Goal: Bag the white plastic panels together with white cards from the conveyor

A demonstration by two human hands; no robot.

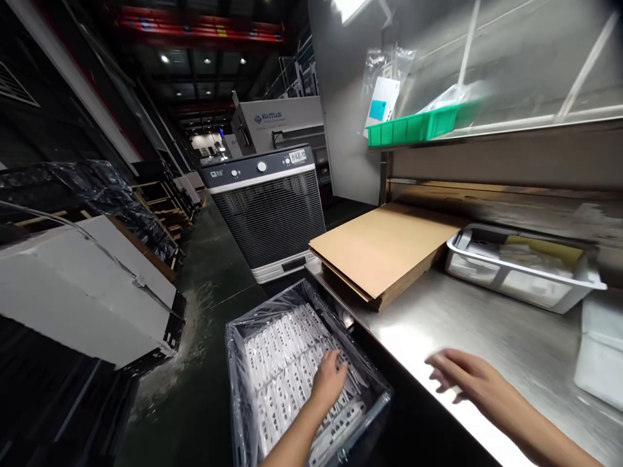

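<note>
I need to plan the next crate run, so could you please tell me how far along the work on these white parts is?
Done: nothing white lies on the bare steel table yet. In hand: the left hand reaches among white plastic parts in the plastic-lined black crate; the right hand hovers open above the table. Left: the crate looks almost full.

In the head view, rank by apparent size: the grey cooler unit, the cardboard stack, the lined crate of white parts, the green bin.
1. Grey cooler unit
2. Lined crate and cardboard stack: alike, and the crate is nearer the camera, so unranked
3. Green bin
</note>
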